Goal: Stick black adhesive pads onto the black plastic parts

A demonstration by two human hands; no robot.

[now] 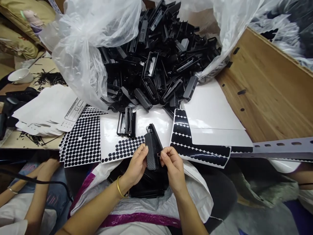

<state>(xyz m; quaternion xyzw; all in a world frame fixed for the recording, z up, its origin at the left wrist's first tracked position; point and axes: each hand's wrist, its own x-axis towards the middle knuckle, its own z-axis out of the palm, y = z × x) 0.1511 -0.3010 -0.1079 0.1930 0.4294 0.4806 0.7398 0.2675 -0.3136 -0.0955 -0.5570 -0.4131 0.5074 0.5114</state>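
My left hand, with a gold bangle at the wrist, is closed on the left edge of a black plastic case with a carbon-fibre-look panel. The case is tilted up, its ridged frame showing behind the panel. My right hand pinches the right edge of the same case; a small loop-like detail shows at the fingertips, too small to make out. Below both hands, several black plastic parts lie in a white woven sack on my lap. Just beyond, another black case rests on a white sheet.
A large pile of black plastic parts spills from a clear plastic bag. Sheets of black round stickers and black sticker strips line the table edge. A wooden board stands right. Another person's arms are at left.
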